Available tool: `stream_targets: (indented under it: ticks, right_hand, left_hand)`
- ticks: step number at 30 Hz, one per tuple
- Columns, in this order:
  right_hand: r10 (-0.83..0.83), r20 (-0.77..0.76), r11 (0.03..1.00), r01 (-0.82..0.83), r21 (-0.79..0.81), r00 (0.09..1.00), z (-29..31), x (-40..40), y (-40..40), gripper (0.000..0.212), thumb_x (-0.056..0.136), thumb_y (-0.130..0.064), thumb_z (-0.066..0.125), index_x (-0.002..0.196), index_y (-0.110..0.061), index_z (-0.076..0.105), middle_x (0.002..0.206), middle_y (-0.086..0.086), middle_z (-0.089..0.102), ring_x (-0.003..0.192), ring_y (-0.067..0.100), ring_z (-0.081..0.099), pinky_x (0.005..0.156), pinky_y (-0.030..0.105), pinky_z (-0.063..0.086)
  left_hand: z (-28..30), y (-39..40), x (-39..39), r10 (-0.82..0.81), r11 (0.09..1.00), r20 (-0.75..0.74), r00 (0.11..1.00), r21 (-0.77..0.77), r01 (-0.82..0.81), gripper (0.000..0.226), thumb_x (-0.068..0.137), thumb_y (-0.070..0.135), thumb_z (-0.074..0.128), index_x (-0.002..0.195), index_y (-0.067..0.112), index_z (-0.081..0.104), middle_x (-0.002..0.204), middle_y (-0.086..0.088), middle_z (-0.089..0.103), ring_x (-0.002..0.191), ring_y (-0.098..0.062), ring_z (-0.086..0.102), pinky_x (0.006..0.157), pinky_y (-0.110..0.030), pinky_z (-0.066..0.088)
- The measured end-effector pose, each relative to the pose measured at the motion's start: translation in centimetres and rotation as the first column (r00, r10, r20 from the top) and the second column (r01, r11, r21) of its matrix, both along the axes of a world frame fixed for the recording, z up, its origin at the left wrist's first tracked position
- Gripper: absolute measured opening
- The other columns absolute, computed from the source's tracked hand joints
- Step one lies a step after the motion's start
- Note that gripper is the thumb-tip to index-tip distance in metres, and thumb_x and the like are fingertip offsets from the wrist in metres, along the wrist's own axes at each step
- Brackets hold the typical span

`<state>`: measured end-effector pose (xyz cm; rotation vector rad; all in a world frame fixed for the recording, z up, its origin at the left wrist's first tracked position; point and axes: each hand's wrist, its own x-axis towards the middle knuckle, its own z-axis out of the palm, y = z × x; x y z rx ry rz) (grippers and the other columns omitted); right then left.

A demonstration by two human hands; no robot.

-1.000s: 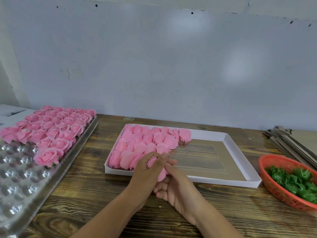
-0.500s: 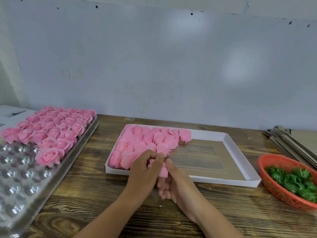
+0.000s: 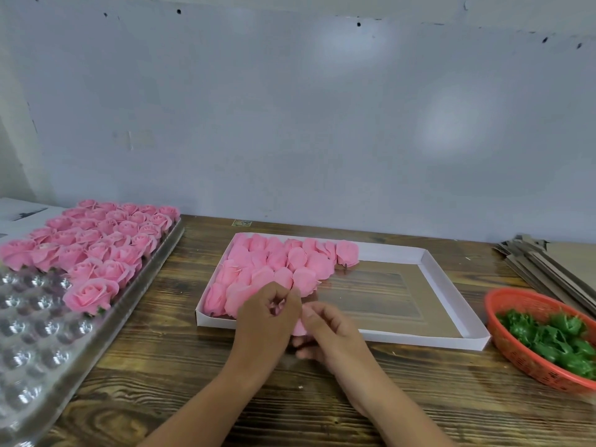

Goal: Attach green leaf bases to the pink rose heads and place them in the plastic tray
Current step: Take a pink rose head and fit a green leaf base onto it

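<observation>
Pink rose head (image 3: 298, 325) sits pinched between both hands, left hand (image 3: 264, 321) and right hand (image 3: 332, 340), near the white box (image 3: 451, 341); plastic tray (image 3: 48, 343) looks over half filled, many heads left.

A small craft workshop: wooden bench (image 3: 180, 379), trays of pink roses (image 3: 106, 240), stacked cardboard (image 3: 548, 266).
</observation>
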<state>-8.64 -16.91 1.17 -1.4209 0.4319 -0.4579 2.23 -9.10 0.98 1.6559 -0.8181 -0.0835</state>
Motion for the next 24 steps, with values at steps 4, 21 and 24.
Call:
stream_targets:
  ticks: [4, 21, 24]
  right_hand:
    - [-0.019, 0.043, 0.993, 0.023, -0.113, 0.999, -0.18, 0.09, 0.03, 0.015, 0.094, -0.019, 0.064, 0.108, -0.022, 0.069, 0.094, 0.0, 0.074, 0.081, 0.012, 0.069, 0.073, 0.024, 0.055]
    - [-0.089, 0.01, 0.991, 0.089, -0.104, 0.996, 0.05, 0.01, -0.06, 0.023, 0.098, -0.027, 0.055, 0.103, -0.011, 0.071, 0.082, 0.005, 0.074, 0.072, 0.012, 0.066, 0.07, 0.026, 0.056]
    - [-0.051, -0.008, 0.999, 0.051, -0.018, 0.999, 0.07, 0.04, 0.01, 0.041, 0.093, -0.044, 0.052, 0.095, -0.008, 0.072, 0.073, 0.005, 0.07, 0.065, 0.013, 0.063, 0.066, 0.027, 0.053]
  left_hand:
    - [0.07, -0.03, 0.16, 0.012, 1.0, -0.051, 0.999, -0.005, -0.012, 0.028, 0.096, 0.022, 0.061, 0.068, 0.017, 0.061, 0.068, 0.002, 0.062, 0.061, -0.001, 0.054, 0.059, -0.013, 0.044]
    - [-0.15, -0.02, -0.25, 0.035, 0.999, 0.015, 0.999, -0.015, -0.035, 0.03, 0.095, 0.021, 0.06, 0.066, 0.016, 0.057, 0.065, 0.003, 0.057, 0.059, -0.003, 0.05, 0.056, -0.016, 0.043]
    - [-0.05, 0.12, -0.56, 0.038, 0.997, 0.058, 0.998, -0.064, -0.034, 0.028, 0.092, 0.024, 0.06, 0.065, 0.022, 0.054, 0.061, 0.008, 0.056, 0.057, -0.004, 0.051, 0.054, -0.015, 0.042]
